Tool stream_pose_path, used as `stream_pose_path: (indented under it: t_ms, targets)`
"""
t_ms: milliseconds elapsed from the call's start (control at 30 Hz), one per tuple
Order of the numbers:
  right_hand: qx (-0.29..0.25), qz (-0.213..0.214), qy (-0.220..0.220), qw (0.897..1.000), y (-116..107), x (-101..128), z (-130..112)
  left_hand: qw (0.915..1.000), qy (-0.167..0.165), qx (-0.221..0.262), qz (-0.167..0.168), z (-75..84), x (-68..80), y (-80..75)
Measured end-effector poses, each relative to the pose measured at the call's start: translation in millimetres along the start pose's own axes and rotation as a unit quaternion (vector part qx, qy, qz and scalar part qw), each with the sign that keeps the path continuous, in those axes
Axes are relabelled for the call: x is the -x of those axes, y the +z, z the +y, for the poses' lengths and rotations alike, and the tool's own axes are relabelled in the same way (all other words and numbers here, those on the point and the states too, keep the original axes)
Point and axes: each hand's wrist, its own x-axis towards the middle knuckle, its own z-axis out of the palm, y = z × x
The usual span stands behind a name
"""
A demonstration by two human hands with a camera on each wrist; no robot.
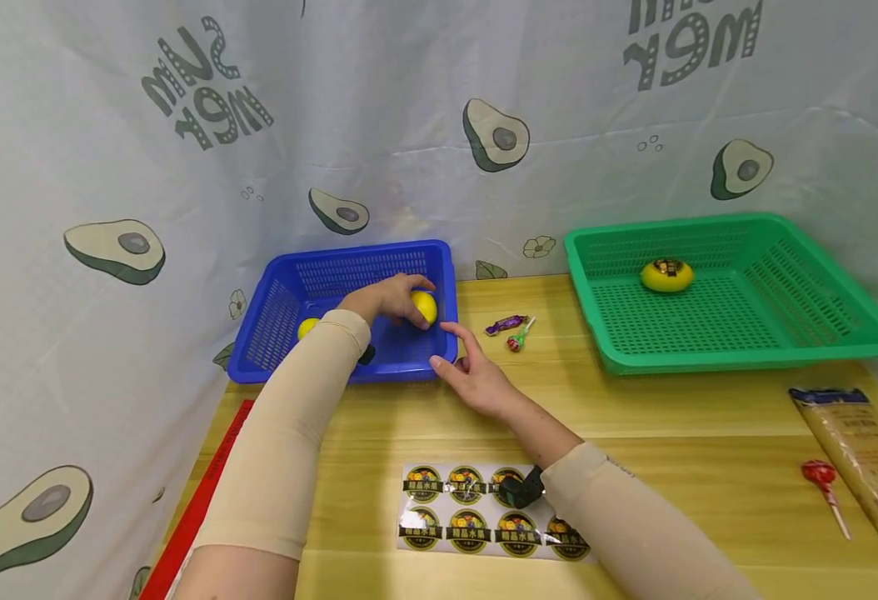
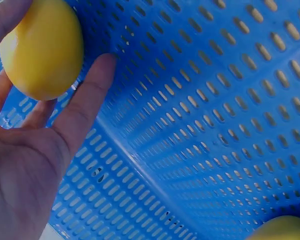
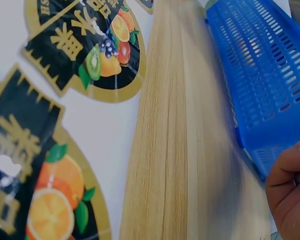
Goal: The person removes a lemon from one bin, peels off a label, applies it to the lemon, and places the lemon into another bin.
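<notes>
- I wore beige pull-on sleeves from upper arm to wrist on both arms.
- My hands were bare.
- A small black device was strapped under my right wrist.

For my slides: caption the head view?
Left hand grips a yellow fruit inside the blue basket.

Makeshift staged workspace, avocado-print cloth backdrop, wooden table, 2 plastic baskets
</notes>
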Motion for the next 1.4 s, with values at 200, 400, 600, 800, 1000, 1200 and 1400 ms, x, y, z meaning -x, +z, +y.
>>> stream_pose_path:
  t_ms: [200, 400, 600, 800, 1000, 1200, 1400]
  targets:
    - [0.001, -0.001, -0.008, 1.0, 1.5, -0.9, -1.5, 0.9998, -0.003, 0.021, -0.007, -3.1, 4.0, -3.3]
    - [0.0, -0.006, -0.006, 1.0, 2.7, 0.8, -1.6, 0.9999, 0.009, -0.003, 0.006, -4.8, 9.0, -6.0]
    - [-0.001, -0.003, 0.004, 1.0, 2.8, 1.8, -0.3, 0.9922, 0.034, -0.112, 0.043, 7.8, 27.6, -13.1]
    - [0.001, 0.008, 0.006, 1.0, 1.0, 0.9, -1.4, 0.9869, 0.061, -0.132, 0.07, 25.5, 55.1, -24.3]
    - [-0.002, -0.003, 0.008, 1.0, 1.1, 0.2, -1.3, 0.985, 0.083, -0.11, 0.105, 32.7, 84.9, -28.8]
    - [-0.008, -0.008, 0.005, 1.0, 1.2, -0.8, -1.1, 0.9762, 0.121, -0.041, 0.175, 39.1, 118.1, -12.6]
    - [-0.006, -0.01, -0.003, 1.0, 2.6, -4.5, -2.8, 0.9572, 0.126, 0.075, 0.249, 31.5, 150.2, 19.7]
